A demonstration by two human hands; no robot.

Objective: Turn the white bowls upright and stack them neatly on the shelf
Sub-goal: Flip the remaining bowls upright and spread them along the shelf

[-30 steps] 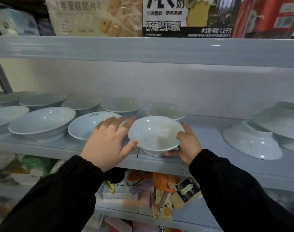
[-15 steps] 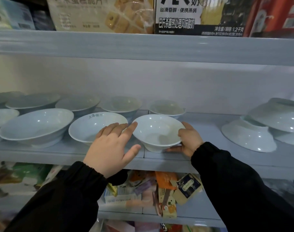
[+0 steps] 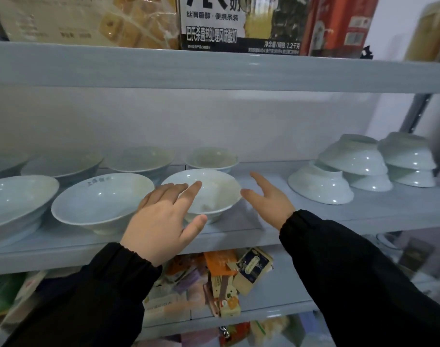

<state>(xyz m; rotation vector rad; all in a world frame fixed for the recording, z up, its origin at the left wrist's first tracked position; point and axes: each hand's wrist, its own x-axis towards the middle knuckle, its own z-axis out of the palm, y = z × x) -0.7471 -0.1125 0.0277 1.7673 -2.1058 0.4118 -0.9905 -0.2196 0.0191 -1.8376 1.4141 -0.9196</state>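
Our left hand and right hand flank the upright bowl near the shelf front edge, fingers spread, grasping nothing; overturned bowls wait at the right end.

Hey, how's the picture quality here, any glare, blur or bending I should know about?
Head view: small glare spots on the upside-down bowls; upright bowl between left hand and right hand reasonably sharp; bottom corners smeared; upper shelf edge bows from wide-angle distortion.
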